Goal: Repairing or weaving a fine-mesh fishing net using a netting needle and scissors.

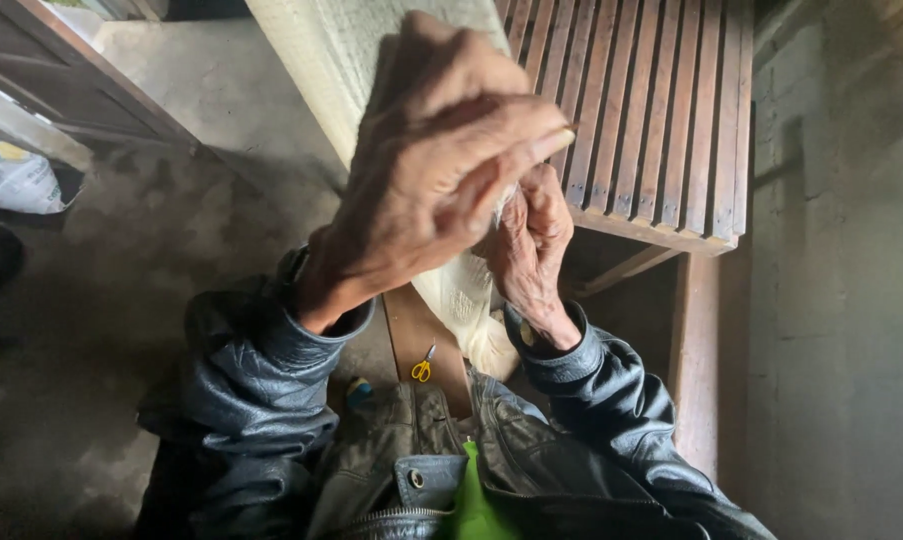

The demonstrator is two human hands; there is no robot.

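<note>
The long strip of cream-white knitted fabric (466,300) runs from the top of the view down over the slatted brown wooden bench (661,110) towards the person's lap, and both hands work on it at the bench's front edge. It looks soft, light and limp, likely to sag and stretch wherever it is unsupported, so it is best pinched along an edge between fingertips, not gripped in bulk. The left hand (431,170), raised close to the camera, has its fingers drawn narrowly together as if pinching something fine; whether a thread or needle sits there I cannot tell. The right hand (531,250), lower and partly hidden behind the left, is closed on a fold of the fabric. Below them a small pair of yellow-handled scissors (423,366) lies on a brown wooden plank (416,330) beside the fabric's lower end. Dark leather jacket sleeves (261,380) cover both arms, above a grey concrete floor (171,220).
</note>
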